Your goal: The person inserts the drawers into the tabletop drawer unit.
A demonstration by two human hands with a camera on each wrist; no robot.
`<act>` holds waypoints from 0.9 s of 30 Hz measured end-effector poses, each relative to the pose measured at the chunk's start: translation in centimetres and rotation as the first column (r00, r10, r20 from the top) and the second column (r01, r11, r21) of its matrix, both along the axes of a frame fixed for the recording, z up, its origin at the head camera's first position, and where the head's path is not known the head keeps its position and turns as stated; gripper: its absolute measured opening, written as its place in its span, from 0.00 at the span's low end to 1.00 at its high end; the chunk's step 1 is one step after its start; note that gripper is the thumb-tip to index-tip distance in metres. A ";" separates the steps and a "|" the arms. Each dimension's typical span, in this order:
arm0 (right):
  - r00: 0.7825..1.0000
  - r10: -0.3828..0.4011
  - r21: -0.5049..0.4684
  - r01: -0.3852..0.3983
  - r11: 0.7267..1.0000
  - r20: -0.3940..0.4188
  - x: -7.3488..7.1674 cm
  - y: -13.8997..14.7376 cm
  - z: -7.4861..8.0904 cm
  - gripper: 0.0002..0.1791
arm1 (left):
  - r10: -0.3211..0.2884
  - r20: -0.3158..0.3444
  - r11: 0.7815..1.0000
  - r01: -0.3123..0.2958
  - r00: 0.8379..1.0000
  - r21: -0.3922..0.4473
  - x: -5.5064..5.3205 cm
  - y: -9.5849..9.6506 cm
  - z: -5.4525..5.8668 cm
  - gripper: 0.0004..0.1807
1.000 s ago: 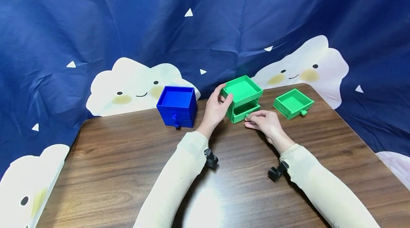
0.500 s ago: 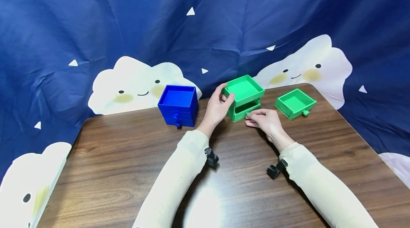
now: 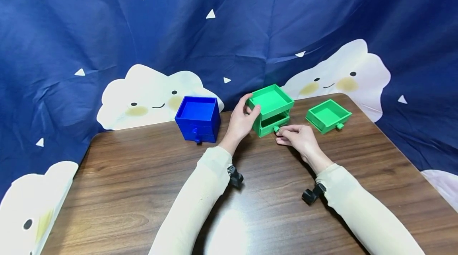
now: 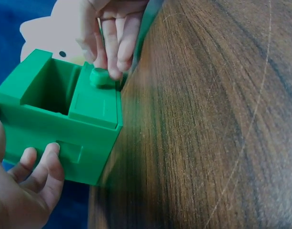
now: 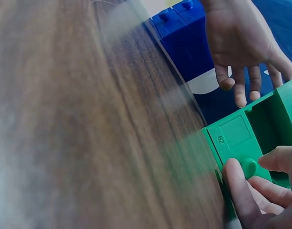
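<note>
A small green drawer cabinet (image 3: 270, 102) with an open tray top stands near the table's back edge. Its upper slot is a bare opening, and the lower drawer (image 3: 273, 125) sits in the slot below, front about level with the frame. My left hand (image 3: 239, 121) holds the cabinet's left side, thumb toward the front edge. The right hand (image 3: 298, 139) is at the drawer's round knob (image 5: 249, 167); its thumb and fingers lie around the knob with a small gap visible. Right of the cabinet lies a loose green drawer (image 3: 328, 115), knob toward me.
A blue drawer cabinet (image 3: 198, 119) with two knobs stands left of the green one. Behind the wooden table (image 3: 143, 187) hangs a dark blue cloth (image 3: 171, 28) with printed clouds. Each sleeve carries a black wrist camera (image 3: 313, 194).
The lower green drawer has slid inward a little. My right fingers have eased off its knob and back to the right. The left hand keeps its hold on the cabinet.
</note>
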State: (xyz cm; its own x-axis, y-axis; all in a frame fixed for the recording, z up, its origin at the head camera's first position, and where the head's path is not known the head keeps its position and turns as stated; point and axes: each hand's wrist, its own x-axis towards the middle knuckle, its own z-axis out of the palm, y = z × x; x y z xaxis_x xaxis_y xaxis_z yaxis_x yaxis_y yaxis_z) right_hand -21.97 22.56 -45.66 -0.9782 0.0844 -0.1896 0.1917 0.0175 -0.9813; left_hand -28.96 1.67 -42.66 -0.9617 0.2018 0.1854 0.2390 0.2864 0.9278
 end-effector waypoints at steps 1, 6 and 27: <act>1.000 0.003 0.003 -0.003 1.000 -0.002 0.1 0.1 0.1 0.22 | 0.000 0.001 1.000 0.000 1.000 0.000 0.0 0.0 0.0 0.31; 1.000 0.014 -0.011 -0.014 1.000 -0.001 0.8 0.4 0.4 0.22 | 0.000 0.012 1.000 0.000 1.000 0.000 -0.1 0.0 0.0 0.31; 0.998 0.044 -0.042 -0.046 0.998 -0.045 2.9 2.6 1.0 0.23 | 0.016 -0.012 1.000 -0.016 1.000 0.001 -0.1 0.1 -0.3 0.31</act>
